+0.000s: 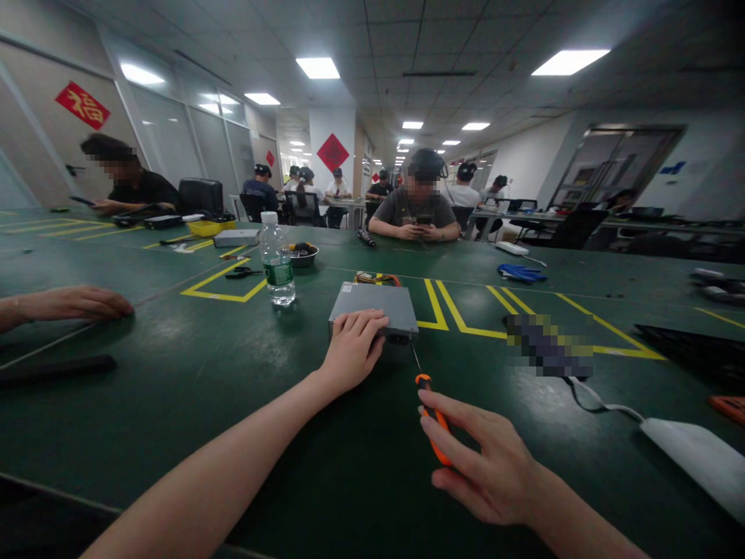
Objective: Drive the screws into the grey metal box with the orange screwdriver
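A flat grey metal box [381,304] lies on the green table [174,373] in front of me. My left hand [353,349] rests on its near left corner, fingers curled over the top edge. My right hand [486,458] grips the orange handle of a screwdriver [434,419], and the thin shaft points at the box's near side. Coloured wires [378,277] show just behind the box.
A water bottle [277,260] stands left of the box. Another person's hand [75,303] lies on the table at far left. A white adapter with cable [692,454] sits at right, blue gloves [521,272] farther back. A seated person [416,206] faces me; others sit behind.
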A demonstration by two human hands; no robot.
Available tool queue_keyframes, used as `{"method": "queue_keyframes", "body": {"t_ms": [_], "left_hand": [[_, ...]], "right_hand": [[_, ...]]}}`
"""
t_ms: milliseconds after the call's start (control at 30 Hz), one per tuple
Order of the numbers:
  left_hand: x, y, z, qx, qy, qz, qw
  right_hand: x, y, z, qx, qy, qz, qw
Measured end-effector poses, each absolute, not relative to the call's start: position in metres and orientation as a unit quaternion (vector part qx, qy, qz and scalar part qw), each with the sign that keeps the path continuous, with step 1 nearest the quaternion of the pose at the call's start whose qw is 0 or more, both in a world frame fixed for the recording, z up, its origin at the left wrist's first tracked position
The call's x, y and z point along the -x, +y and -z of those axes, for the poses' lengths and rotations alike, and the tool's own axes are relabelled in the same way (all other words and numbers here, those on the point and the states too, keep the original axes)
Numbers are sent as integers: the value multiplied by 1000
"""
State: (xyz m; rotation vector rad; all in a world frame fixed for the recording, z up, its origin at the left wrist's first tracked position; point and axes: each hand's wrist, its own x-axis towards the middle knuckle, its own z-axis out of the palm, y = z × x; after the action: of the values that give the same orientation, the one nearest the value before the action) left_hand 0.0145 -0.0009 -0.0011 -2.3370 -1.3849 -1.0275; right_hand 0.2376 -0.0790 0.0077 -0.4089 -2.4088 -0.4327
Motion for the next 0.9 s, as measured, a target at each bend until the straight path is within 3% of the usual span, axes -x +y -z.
{"method": "queue_keyframes", "body": {"t_ms": [333,600,900], "left_hand": [[-13,0,1,798,-474,352,120],[-14,-1,1,799,-473,354,115],[-14,-1,1,798,-474,354,113]], "right_hand": [[-234,-78,-10,148,-908,163,358],[-235,-79,-13,152,-926,162,305],[-234,-77,-6,152,-912,152,350]]}}
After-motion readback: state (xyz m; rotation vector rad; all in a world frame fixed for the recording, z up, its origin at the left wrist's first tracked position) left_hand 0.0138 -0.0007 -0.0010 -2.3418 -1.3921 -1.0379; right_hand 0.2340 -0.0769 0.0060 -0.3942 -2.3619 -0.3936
